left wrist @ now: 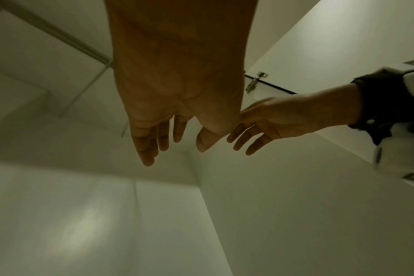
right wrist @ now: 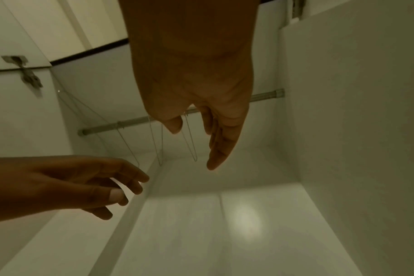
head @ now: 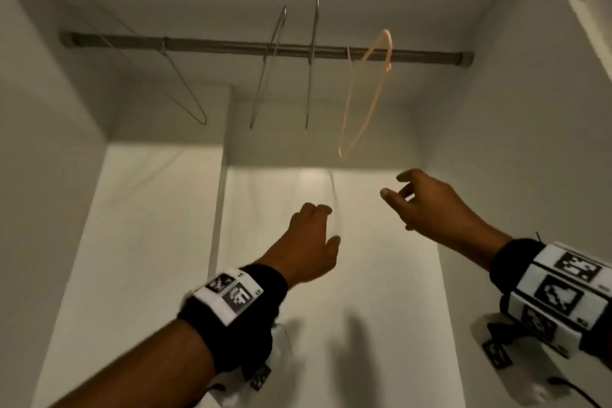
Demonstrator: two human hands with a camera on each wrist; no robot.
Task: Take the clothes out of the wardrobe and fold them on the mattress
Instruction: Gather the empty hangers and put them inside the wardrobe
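Note:
No clothes show in any view. Inside the white wardrobe, a metal rail (head: 265,48) carries only bare hangers: an orange one (head: 364,93) on the right and three thin wire ones (head: 268,69) to its left. My left hand (head: 326,225) is raised below the rail with relaxed fingers and holds nothing. My right hand (head: 397,189) hovers just under the orange hanger's lower tip, fingers loosely spread and empty, not touching it. The left wrist view shows the left hand (left wrist: 177,134) with straight fingers. In the right wrist view the right hand (right wrist: 196,142) is likewise spread below the rail (right wrist: 121,124).
White wardrobe walls close in on the left (head: 49,142) and right (head: 513,142). A vertical divider panel (head: 225,159) stands behind my left hand. A door hinge (right wrist: 26,72) sits on the left wall's edge. The wardrobe back panel (head: 364,291) is bare.

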